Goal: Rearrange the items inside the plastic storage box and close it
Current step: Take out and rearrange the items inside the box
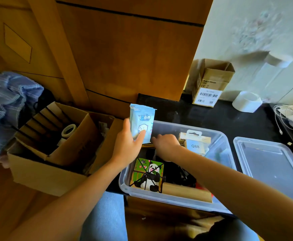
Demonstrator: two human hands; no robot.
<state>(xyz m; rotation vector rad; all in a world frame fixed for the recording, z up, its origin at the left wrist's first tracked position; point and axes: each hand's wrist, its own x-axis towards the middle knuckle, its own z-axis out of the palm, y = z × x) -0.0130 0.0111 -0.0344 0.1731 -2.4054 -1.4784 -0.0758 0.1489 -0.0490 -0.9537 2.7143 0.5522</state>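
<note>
The clear plastic storage box stands open in front of me. My left hand grips a light blue tissue pack upright above the box's far left corner. Reaching down into the box, my right hand has its fingers curled among the contents; what they hold is hidden. Inside lie a panda-print box, a white "Q88" package, a wooden block and dark items. To the right of the box lies its clear lid, flat on the black surface.
A large cardboard box holding a smaller carton and a tape roll sits left. Blue striped cloth is far left. A small open carton, a white cup and white cables stand behind. A wooden cabinet rises ahead.
</note>
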